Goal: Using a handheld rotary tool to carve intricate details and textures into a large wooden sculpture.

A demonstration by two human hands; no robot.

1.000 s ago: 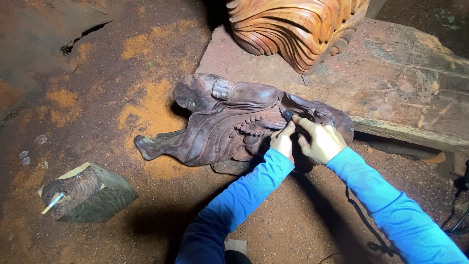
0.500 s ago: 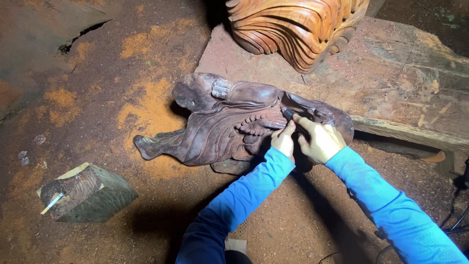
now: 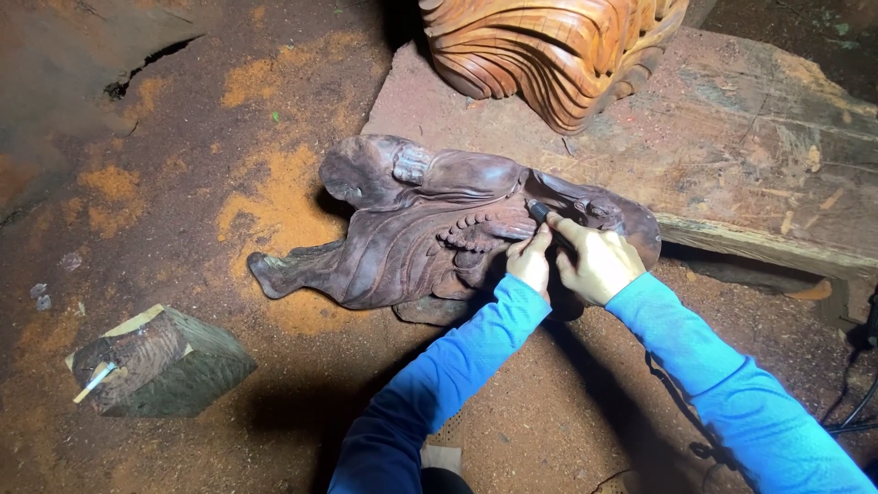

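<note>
1. Right hand (image 3: 599, 265): fingers curled and pinched around a small dark tool (image 3: 540, 212), with the index finger laid along its body. The tool's tip points up and to the left and rests on the dark wood carving (image 3: 412, 229).
2. Left hand (image 3: 530, 261): just beside the right hand and touching it, fingers bent and pressed together, fingertips resting on the carving close under the tool. Whether it grips the tool cannot be told.
3. Carving: lies flat on the ground, directly beyond and to the left of both hands. Its folded, draped surface stretches away leftward from the fingertips, and a row of small bead-like bumps sits just left of the left hand.
4. Plank (image 3: 750, 155): a thick, rough board above and to the right of the hands. The carving's upper right edge lies against it.
5. Pale carved piece (image 3: 549, 55): light orange wood with layered curving ridges, standing on the plank well above the hands.
6. Wood block (image 3: 160, 361): far left of the hands and well apart, with a pale splinter at its near end.
7. Sawdust (image 3: 274, 197): orange patches on the earth floor, left of the carving.
8. Black cable (image 3: 855, 416): at the right edge, beyond the right sleeve.
</note>
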